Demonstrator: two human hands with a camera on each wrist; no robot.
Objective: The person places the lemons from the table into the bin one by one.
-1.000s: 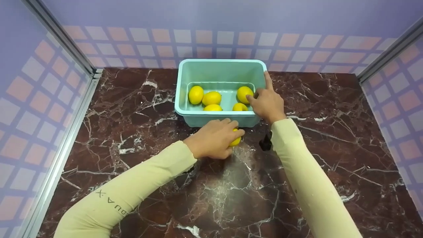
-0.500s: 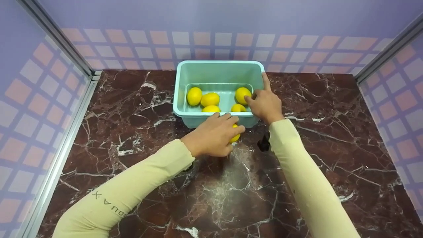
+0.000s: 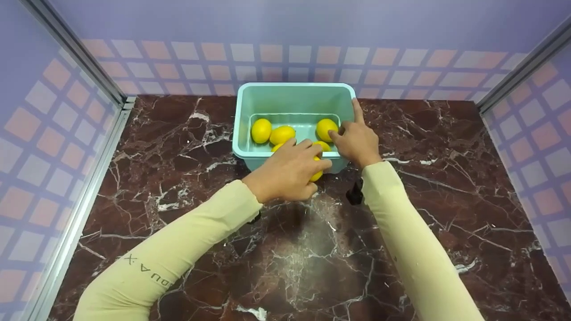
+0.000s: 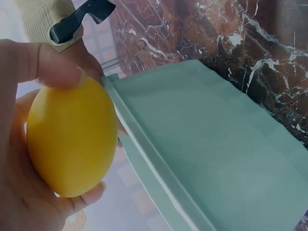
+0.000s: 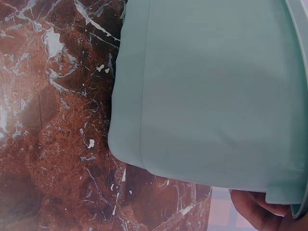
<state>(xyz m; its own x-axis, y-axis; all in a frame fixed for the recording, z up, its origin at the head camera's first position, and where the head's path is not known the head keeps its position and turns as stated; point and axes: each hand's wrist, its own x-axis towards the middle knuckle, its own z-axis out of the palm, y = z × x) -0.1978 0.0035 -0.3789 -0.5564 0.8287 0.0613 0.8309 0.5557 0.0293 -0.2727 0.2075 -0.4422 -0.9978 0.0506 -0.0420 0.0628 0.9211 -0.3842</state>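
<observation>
My left hand (image 3: 290, 171) holds a yellow lemon (image 4: 72, 139) between thumb and fingers, just in front of the near rim of a pale green plastic bin (image 3: 294, 98). In the head view most of this lemon is hidden under the hand, and the fingertips overlap the rim. Several more lemons (image 3: 261, 130) lie on the bin's floor, some partly covered by the near wall and my left fingers. On the right, my right hand (image 3: 359, 142) grips the bin's side rim. Its index finger stretches along the edge, and the right wrist view shows fingers curled below the rim.
The bin stands on a dark red marbled tabletop (image 3: 419, 196), close to the tiled back wall (image 3: 299, 53). Side panels with metal edge strips (image 3: 89, 214) bound the table left and right. Black straps (image 3: 355, 192) show at the wrists.
My left hand has lifted the lemon from in front of the bin up to its near rim, now overlapping the lemons inside. The right hand keeps its hold on the side rim.
</observation>
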